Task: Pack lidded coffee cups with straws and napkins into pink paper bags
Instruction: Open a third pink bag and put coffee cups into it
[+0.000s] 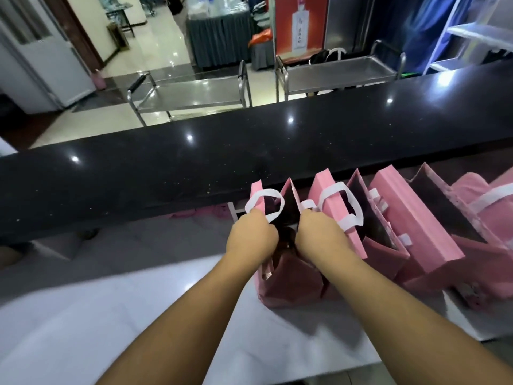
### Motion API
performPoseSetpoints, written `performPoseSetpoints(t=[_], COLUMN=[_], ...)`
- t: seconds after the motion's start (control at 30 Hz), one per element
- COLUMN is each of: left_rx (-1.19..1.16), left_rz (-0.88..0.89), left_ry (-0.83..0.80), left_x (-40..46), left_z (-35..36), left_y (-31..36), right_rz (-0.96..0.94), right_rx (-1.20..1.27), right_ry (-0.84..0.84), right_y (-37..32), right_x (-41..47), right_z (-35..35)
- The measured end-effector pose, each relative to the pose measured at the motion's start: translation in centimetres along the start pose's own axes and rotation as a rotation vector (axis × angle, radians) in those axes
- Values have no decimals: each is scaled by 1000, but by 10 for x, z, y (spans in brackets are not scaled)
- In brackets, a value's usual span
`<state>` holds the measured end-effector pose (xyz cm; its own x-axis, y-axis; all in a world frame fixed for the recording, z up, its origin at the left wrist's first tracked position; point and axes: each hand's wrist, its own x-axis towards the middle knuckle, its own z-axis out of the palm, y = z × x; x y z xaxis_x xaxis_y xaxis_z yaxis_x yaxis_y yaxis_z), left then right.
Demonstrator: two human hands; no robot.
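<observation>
A pink paper bag [291, 284] with white handles stands open on the white worktop [138, 315], leftmost in a row. My left hand [251, 236] grips its left rim by the white handle loop [263, 202]. My right hand [319, 234] grips the right rim at the other handle. Both hands hold the mouth apart. Something dark shows inside the bag between my hands; I cannot tell what it is. No cup, straw or napkin is plainly visible.
Several more open pink bags [402, 232] stand in a row to the right, touching one another. A raised black counter [194, 168] runs across just behind the bags. Beyond it stand two steel trolleys [194, 93].
</observation>
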<state>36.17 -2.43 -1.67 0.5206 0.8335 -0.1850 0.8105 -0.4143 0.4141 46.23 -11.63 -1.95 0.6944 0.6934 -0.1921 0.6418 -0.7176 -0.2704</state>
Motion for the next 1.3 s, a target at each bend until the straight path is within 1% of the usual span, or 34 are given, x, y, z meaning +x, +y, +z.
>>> performPoseSetpoints(t=[0.2, 0.3, 0.37, 0.5, 0.6, 0.8, 1.0, 1.17, 1.3], left_rx=[-66, -93, -126, -183, -235, -335, -388, -418, -469], left_rz=[-113, -149, -184, -266, -329, -461, -610, -730, -855], left_ry=[35, 85, 120, 192, 240, 339, 445, 570, 666], left_x=[-10, -24, -38, -78, -117, -222, -337, -434, -507], left_z=[-10, -23, -32, -52, -68, -100, -119, -127, -130], left_y=[-17, -38, -57, -108, -155, -259, -353, -414, -453], right_rz=[-103, -128, -112, -249, -392, -584, -808, -964, -1075], right_rx=[-56, 54, 86, 86, 41, 4, -29, -28, -94], right_ry=[-81, -17, -17, -40, -27, -29, -97, -147, -210], right_y=[2, -5, -17, -54, -91, -187, -270, -328, -372], right_x=[6, 4, -4, -33, -63, -147, -251, -334, -396], right_z=[-1, 2, 5, 12, 23, 60, 103, 139, 162])
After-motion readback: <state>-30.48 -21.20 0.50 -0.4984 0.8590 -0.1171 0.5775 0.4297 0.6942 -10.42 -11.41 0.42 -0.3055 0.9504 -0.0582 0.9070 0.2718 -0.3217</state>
